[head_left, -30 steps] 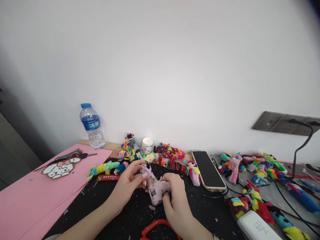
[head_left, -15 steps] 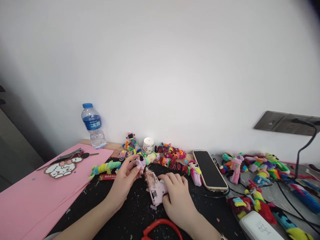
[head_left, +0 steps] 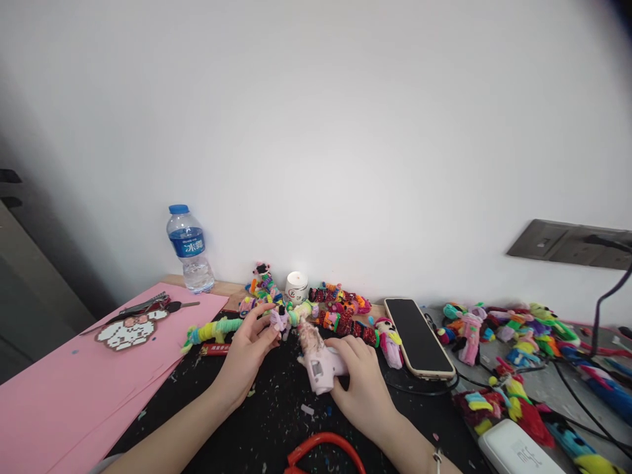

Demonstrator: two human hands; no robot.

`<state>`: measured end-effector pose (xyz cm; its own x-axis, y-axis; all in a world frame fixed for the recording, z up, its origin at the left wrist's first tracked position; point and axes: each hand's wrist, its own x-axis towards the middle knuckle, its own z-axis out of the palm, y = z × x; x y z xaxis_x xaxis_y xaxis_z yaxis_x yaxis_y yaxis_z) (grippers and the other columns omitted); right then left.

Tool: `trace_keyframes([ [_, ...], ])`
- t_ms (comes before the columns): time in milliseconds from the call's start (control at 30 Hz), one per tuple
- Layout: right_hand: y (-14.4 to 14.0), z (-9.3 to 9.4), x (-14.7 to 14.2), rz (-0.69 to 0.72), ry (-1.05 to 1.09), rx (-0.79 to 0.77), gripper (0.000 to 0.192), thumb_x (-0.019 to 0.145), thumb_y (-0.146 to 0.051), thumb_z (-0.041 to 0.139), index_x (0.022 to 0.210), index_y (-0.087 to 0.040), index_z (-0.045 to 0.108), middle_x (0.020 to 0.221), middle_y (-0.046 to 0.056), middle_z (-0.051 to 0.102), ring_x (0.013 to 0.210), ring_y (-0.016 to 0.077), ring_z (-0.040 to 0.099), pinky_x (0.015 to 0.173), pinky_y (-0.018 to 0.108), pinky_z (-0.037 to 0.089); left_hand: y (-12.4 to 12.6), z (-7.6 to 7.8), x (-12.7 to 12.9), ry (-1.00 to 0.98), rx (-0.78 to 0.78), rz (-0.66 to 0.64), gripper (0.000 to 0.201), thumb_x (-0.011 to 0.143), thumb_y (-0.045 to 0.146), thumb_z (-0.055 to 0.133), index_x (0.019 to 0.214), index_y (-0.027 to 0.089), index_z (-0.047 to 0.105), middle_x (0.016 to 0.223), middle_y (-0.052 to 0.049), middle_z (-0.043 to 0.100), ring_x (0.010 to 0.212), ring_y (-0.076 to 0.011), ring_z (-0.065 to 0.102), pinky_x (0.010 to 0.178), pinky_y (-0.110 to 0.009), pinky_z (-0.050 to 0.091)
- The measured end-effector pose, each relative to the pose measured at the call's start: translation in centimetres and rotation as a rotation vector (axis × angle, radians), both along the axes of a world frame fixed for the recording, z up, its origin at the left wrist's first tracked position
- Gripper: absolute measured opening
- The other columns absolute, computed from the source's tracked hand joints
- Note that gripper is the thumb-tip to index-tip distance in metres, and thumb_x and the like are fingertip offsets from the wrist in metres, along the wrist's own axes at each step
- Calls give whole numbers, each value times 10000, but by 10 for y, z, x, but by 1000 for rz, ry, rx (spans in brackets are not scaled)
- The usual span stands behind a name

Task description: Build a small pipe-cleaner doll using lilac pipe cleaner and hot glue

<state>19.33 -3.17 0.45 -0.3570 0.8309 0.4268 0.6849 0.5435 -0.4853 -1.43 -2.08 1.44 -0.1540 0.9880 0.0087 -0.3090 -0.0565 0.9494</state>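
The right hand [head_left: 364,376] is wrapped around the handle of a pale pink plastic glue gun [head_left: 320,370], a grip that probably keeps its fingers clear of the brown-stained front end, which points away from the person. Apart from it, the left hand [head_left: 248,352] pinches a small, fuzzy lilac figure [head_left: 280,319] at the fingertips, seemingly to leave much of it exposed. Beneath both lies a scrap-strewn black mat [head_left: 269,424], likely there to catch mess; whether the gun touches it, I cannot tell.

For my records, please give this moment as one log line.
left hand: holds lilac figure | right hand: holds glue gun | nearby: phone
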Motion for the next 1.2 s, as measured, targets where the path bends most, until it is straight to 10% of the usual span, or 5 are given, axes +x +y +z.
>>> trace_keyframes([
  [267, -1, -5, -2, 67, 263, -8, 107, 759, -116, 500, 807, -178, 573, 738, 15, 568, 663, 162, 518, 590, 264, 387, -4, -1, 4, 163, 34, -98, 397, 733, 309, 661, 1089, 197, 528, 1009, -67, 627, 838, -179, 572, 684, -263, 444],
  [1200, -2, -5, -3, 112, 323, -67, 141, 779, -74, 485, 818, -186, 561, 760, 4, 610, 652, 140, 566, 585, 230, 424, -6, -2, 6, 178, 54, -166, 353, 726, 281, 663, 1057, 211, 564, 964, -41, 604, 734, -156, 549, 610, -249, 427],
])
